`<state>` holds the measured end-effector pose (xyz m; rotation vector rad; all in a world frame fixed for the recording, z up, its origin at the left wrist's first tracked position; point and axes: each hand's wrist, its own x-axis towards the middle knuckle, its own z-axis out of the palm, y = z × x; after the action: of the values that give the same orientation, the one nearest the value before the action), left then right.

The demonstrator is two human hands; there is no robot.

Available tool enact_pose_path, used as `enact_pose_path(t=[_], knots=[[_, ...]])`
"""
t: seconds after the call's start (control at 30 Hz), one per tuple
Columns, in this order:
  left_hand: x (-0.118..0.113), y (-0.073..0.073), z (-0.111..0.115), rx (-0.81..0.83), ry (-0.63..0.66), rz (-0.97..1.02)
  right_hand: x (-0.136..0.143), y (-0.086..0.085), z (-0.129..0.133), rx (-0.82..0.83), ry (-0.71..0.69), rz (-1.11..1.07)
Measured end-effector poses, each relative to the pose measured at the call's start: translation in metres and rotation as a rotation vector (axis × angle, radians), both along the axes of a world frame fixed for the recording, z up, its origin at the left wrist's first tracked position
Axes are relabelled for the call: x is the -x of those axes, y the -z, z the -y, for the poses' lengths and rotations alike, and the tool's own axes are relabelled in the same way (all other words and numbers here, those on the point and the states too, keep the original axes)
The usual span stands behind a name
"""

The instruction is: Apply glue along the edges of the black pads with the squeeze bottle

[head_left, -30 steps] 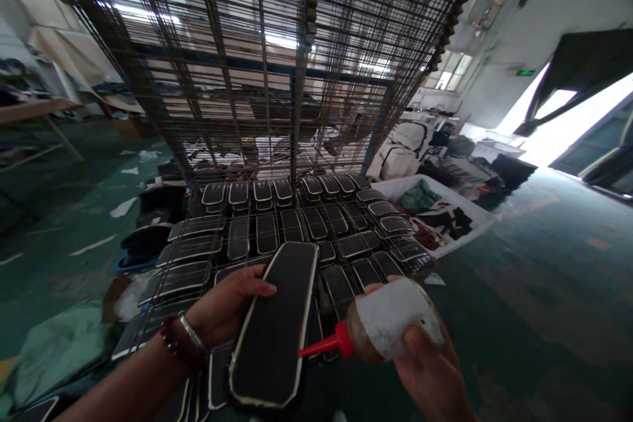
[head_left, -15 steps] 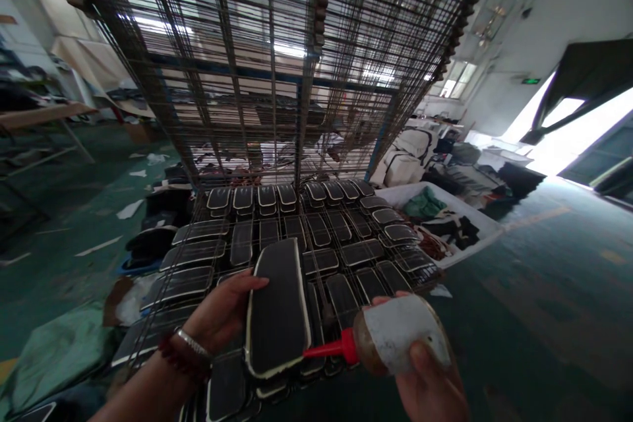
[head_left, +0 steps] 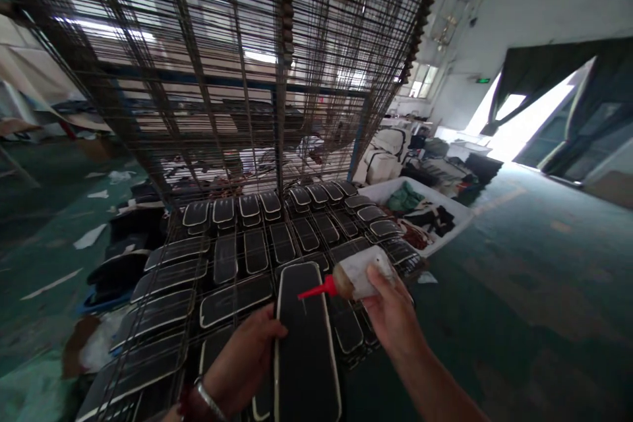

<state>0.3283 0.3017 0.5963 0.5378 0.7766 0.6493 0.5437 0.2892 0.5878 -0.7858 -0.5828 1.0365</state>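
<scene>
A dark oblong panel with a pale edge (head_left: 304, 349) is held at its left edge by my left hand (head_left: 247, 349), thumb on its face. My right hand (head_left: 390, 303) grips a squeeze bottle (head_left: 363, 273) with a pale label and brownish contents. The bottle's red nozzle (head_left: 319, 289) points left over the upper part of the panel, where a short thin streak shows below the tip. Whether the tip touches the surface I cannot tell. Around and behind it, several similar panels (head_left: 237, 300) lie in rows on a wire rack (head_left: 279, 171).
Upright wire shelves rise behind the rows. At the right, a white bin (head_left: 457, 214) holds green and dark cloth. Black and blue items (head_left: 116, 273) lie on the floor at the left, near green sheeting (head_left: 34, 379).
My right hand has moved the bottle up and left, from the panel's lower right corner to over its upper face. The panel sits lower and further right, and the view has turned right.
</scene>
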Motion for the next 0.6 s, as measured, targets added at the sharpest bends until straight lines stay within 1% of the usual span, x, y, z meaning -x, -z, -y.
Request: enact_pose_path(t=[0.1,0.17,0.27,0.37,0.4,0.47,0.53,0.6], knots=[[-0.006,0.002,-0.003,-0.019,0.071,0.029,-0.001,-0.002,0.007,-0.041,0.037,0.056],[-0.008,0.003,-0.007,-0.034,0.098,0.01,-0.002,-0.003,0.018,-0.06,0.022,0.101],[-0.011,0.003,-0.013,-0.039,0.138,-0.049,-0.011,-0.007,0.037,-0.061,-0.081,0.151],[-0.019,0.0,-0.016,-0.044,0.186,-0.07,-0.029,-0.013,0.051,-0.049,-0.157,0.207],[-0.024,-0.002,-0.016,-0.049,0.203,-0.067,-0.037,-0.016,0.054,-0.054,-0.151,0.238],[-0.034,-0.004,-0.016,-0.059,0.229,-0.062,-0.053,-0.022,0.058,-0.083,-0.08,0.323],[-0.048,-0.006,-0.014,-0.065,0.251,-0.049,-0.071,-0.029,0.063,-0.127,0.024,0.473],[-0.066,-0.008,-0.012,-0.07,0.27,-0.02,-0.088,-0.036,0.07,-0.154,0.096,0.641]])
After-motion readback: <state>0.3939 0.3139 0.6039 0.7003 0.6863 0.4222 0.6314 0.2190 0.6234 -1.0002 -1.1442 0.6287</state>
